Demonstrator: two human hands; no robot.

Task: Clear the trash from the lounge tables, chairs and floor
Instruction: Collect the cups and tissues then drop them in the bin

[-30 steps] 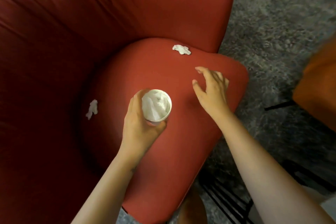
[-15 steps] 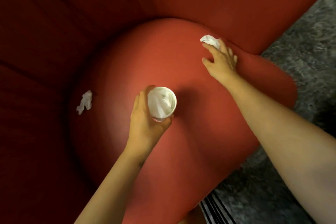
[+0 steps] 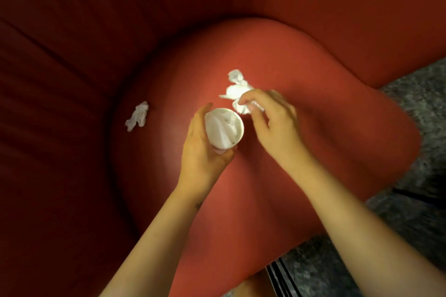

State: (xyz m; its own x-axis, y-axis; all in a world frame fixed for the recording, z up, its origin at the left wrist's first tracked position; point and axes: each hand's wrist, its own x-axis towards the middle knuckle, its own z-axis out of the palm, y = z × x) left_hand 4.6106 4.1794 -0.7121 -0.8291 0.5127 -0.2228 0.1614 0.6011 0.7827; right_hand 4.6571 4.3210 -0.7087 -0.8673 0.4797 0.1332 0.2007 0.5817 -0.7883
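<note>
Red armchair, seat cushion (image 3: 313, 157) under both hands; grey mottled carpet (image 3: 424, 108) to the right of the right arm.

Left hand (image 3: 200, 154): fingers curled round a white paper cup (image 3: 225, 129). Cup mouth faces up toward the camera, long axis near vertical; white paper wadded inside.

Right hand (image 3: 275, 120): fingertips pinch a crumpled white tissue (image 3: 235, 90), just past the cup rim. Its long axis runs away from the fingers, toward the chair back.

Second crumpled tissue (image 3: 137, 116) lies on the seat, left of the left hand, apart from it, long axis diagonal.
</note>
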